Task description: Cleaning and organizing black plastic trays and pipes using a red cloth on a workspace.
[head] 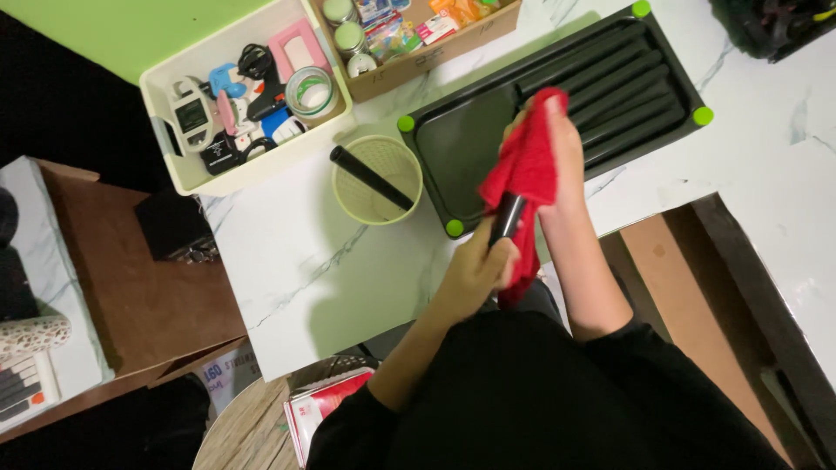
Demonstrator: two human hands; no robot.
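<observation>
left hand (477, 265) grips a black cylindrical tube (507, 218); right hand (557, 148), at one o'clock, closed around a red cloth (522, 170) wiping it.

- Bright, even overhead light on the white marble table (348, 261); soft glare at its right edge.
- Left side and corners fall into deep shadow.
- Slight motion blur on the red cloth (525, 174); mild wide-angle tilt.

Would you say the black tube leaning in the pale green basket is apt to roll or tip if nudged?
Probably. The black tube is round and smooth, so it would likely roll on the marble table. It leans on the green basket rim, so a nudge may shift it. It looks stiff, like the tubes on the black tray.
</observation>
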